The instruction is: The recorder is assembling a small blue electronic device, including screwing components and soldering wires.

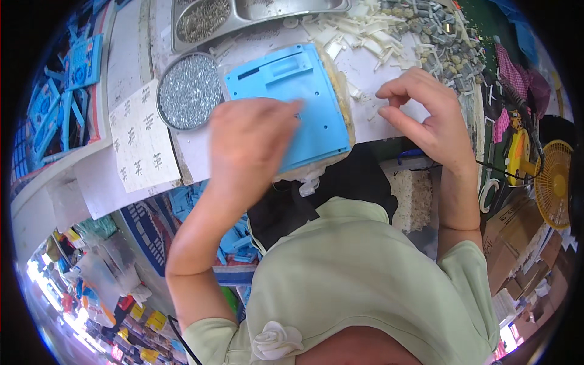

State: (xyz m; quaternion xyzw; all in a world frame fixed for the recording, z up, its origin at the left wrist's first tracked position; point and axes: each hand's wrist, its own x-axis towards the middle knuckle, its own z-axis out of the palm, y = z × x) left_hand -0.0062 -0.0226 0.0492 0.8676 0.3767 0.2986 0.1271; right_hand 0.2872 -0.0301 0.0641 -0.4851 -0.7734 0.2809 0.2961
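A light-blue plastic panel with a raised rectangular part and small holes lies on a padded, plastic-wrapped rest at the table's front edge. Over the panel's left side hangs my left hand, smeared by motion, so I cannot make out what its fingers hold, if anything. To the right of the panel my right hand hovers above the table. Its thumb and forefinger are apart, with nothing visible between them. A round dish of small silvery screws stands just left of the panel.
At the back is a metal tray with small parts. White plastic pieces and grey motor-like parts are heaped at the back right. A handwritten sheet lies left. Blue plastic parts fill a container at far left; a yellow fan stands right.
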